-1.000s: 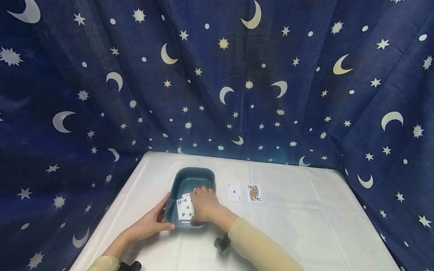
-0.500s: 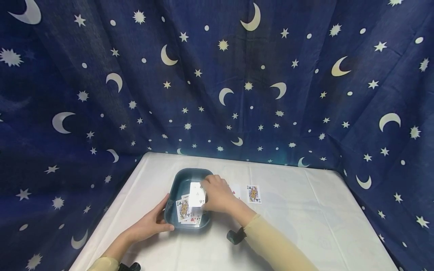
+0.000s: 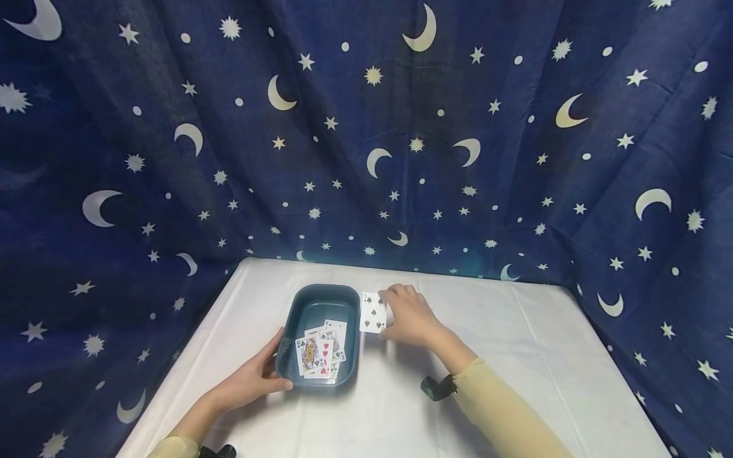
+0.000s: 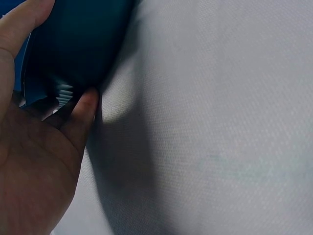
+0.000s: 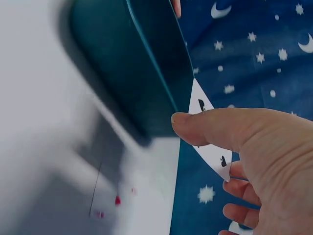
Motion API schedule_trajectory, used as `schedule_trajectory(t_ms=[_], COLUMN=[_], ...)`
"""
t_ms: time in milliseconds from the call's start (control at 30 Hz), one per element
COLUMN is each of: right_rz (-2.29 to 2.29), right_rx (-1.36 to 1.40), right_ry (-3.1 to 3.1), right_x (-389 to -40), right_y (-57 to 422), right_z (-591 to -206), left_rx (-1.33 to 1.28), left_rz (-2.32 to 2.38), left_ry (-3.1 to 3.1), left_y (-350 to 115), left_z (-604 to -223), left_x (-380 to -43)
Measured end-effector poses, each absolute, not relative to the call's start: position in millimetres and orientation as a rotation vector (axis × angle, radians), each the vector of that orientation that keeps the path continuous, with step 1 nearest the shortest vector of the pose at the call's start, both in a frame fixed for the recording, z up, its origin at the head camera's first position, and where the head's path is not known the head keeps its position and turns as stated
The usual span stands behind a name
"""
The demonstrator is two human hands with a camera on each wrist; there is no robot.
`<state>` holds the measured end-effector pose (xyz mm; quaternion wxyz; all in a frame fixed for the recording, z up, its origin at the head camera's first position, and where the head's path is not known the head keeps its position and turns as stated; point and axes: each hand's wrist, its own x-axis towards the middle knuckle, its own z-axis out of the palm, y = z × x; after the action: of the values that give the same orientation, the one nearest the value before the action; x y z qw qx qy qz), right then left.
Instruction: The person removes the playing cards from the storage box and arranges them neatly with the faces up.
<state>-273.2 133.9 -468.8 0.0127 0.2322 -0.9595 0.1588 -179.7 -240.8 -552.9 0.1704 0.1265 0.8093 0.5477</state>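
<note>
A deep blue-green plastic bin stands on the white-covered table, left of centre. My left hand holds its near left side, the thumb at the near corner and the fingers along the left wall. Just beyond the bin's right rim, my right hand pinches a five of spades playing card. The right wrist view shows the thumb on that card, its spade pips facing up. Loose cards overlap in the near part of the bin, a queen of clubs and a heart card among them.
A card with red marks lies on the table in the right wrist view; my right hand hides that spot in the head view. Dark blue curtains with moons and stars surround the table's back and sides.
My right hand has lifted the five of spades out of the bin and moved right, over the cards on the table. The left hand stays at the bin.
</note>
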Motion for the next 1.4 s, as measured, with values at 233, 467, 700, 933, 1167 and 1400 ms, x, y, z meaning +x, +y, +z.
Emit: schedule_trajectory(t_ms=[233,467,700,933,1167,1400], right_rz=[0.535,0.594,0.67,0.663,0.674,0.648], right_rx=[0.694,0.664,0.595,0.556,0.49,0.404], right_ry=[-3.009,-3.055,-3.12,-3.164,-3.231,-3.282], right_x=[-277,-282,-283,-285,-284,-285], right_y=[169,214,256,282,302,311], right_z=[-471,-479,-485,-491,-500,-508], left_rx=[0.384,0.371,0.356,0.347,0.347,0.363], left_rz=[1.58,1.584,1.583,1.567,1.564,1.567], left_ry=[2.287,2.272,2.267,2.283,2.286,2.277], left_y=[-242,-241,-241,-241,-241,-242], left_z=[-553,-553,-553,-554,-552,-552], left_x=[-179,-180,-179,-179,-179,-179])
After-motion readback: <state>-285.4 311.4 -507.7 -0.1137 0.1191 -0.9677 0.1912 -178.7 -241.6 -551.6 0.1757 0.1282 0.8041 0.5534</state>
